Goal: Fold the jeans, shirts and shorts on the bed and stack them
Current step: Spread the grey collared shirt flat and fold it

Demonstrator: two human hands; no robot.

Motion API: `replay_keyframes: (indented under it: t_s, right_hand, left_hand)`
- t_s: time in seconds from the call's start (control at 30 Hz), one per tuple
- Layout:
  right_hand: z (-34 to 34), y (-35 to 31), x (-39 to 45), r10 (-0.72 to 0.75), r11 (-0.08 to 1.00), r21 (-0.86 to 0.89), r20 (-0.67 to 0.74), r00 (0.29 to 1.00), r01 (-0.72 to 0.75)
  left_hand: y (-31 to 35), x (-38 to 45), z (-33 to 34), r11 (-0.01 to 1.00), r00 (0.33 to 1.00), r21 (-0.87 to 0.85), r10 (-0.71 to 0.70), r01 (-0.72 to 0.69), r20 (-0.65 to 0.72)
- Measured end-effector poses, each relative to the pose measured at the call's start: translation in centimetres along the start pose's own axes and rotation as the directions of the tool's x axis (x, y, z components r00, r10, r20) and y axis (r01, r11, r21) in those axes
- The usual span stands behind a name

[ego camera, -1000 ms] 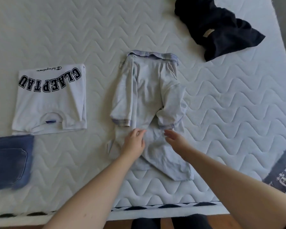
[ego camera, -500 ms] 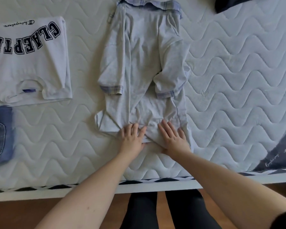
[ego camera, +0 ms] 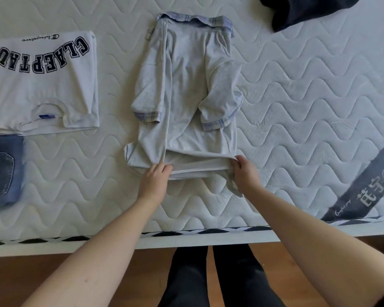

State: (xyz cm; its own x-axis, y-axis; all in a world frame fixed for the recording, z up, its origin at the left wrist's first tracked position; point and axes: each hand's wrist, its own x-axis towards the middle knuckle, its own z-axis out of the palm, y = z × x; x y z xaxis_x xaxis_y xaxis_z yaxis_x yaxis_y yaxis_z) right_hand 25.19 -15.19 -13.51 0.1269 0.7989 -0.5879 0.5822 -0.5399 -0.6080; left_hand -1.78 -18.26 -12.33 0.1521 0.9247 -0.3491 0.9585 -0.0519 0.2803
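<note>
Since half-second-ago frame: both hands changed from flat pressing to gripping hem, now raised off mattress; left hand (ego camera: 155,181) fingers pinch hem; right hand (ego camera: 245,172) fingers curl round hem; grey polo shirt (ego camera: 186,89) at frame centre, sleeves folded in; folded white T-shirt (ego camera: 46,85) upper left; folded jeans (ego camera: 2,167) at left edge; dark garment (ego camera: 306,9) upper right; all on mattress (ego camera: 308,107).
</note>
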Motion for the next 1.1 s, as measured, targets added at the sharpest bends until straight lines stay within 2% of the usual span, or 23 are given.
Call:
replay_keyframes:
  t_s: [0.07, 0.17, 0.27, 0.37, 0.47, 0.53, 0.6, 0.67, 0.77, 0.87, 0.9, 0.97, 1.03, 1.1]
  right_hand:
    - [-0.6, 0.4, -0.1, -0.005, 1.000, -0.011, -0.027, 1.000, 0.004]
    - [-2.2, 1.4, 0.1, 0.068, 0.997, -0.012, -0.122, 0.990, -0.070]
    - [-3.7, 2.9, 0.0, 0.137, 0.990, 0.052, -0.159, 0.978, -0.130]
    - [-3.5, 3.6, -1.0, 0.061, 0.993, -0.093, -0.129, 0.990, -0.073]
    - [-1.4, 3.0, -2.6, -0.167, 0.977, -0.136, 0.007, 0.986, 0.166]
    - [0.7, 2.8, -3.3, -0.272, 0.907, -0.294, 0.133, 0.953, 0.300]
    - [2.6, 2.5, -3.4, -0.303, 0.794, -0.481, 0.215, 0.928, 0.371]
    - [3.9, 2.5, -3.1, -0.287, 0.729, -0.581, 0.220, 0.932, 0.362]
    - [4.4, 2.6, -2.1, -0.242, 0.700, -0.667, 0.117, 0.963, 0.256]
    - [4.0, 2.8, -1.5, -0.215, 0.761, -0.621, 0.033, 0.976, 0.188]
    - [3.7, 2.7, -1.4, -0.183, 0.806, -0.569, 0.023, 0.983, 0.163]
    - [3.0, 2.8, -1.6, -0.163, 0.850, -0.501, 0.037, 0.986, 0.159]
    - [2.0, 2.9, -2.2, -0.208, 0.826, -0.516, 0.096, 0.974, 0.227]
    - [1.0, 2.7, -3.2, -0.236, 0.801, -0.534, 0.134, 0.962, 0.271]
  left_hand:
    - [0.0, -1.0, -0.3, 1.000, 0.999, 0.017, -0.002, 0.003, -0.045]
    - [-0.3, -2.3, -0.5, 0.996, 0.994, 0.089, -0.013, 0.023, -0.105]
    - [-1.1, -3.4, 0.0, 0.989, 0.985, 0.088, -0.111, 0.123, -0.130]
    - [-1.2, -4.0, 0.8, 0.973, 0.968, 0.069, -0.207, 0.218, -0.145]
    - [-0.5, -4.0, 1.4, 0.984, 0.972, 0.027, -0.168, 0.174, -0.167]
    - [0.0, -3.7, 1.7, 0.992, 0.980, -0.005, -0.125, 0.126, -0.157]
    - [0.5, -3.5, 1.7, 0.997, 0.986, -0.036, -0.069, 0.064, -0.152]
    - [0.7, -3.3, 1.5, 0.998, 0.987, -0.056, -0.015, 0.006, -0.158]
    - [0.2, -2.9, 1.1, 0.997, 0.980, -0.040, 0.059, -0.068, -0.192]
    - [-0.6, -2.9, 0.9, 0.995, 0.973, 0.000, 0.101, -0.103, -0.208]
    - [-0.9, -2.9, 0.9, 0.996, 0.983, -0.003, 0.090, -0.092, -0.160]
    - [-1.8, -2.8, 0.9, 1.000, 0.998, -0.024, 0.013, -0.012, 0.061]
    - [-2.5, -3.0, 1.1, 0.998, 0.962, -0.008, -0.054, 0.058, 0.266]
    - [-2.6, -3.6, 0.8, 0.997, 0.942, -0.011, -0.071, 0.079, 0.329]
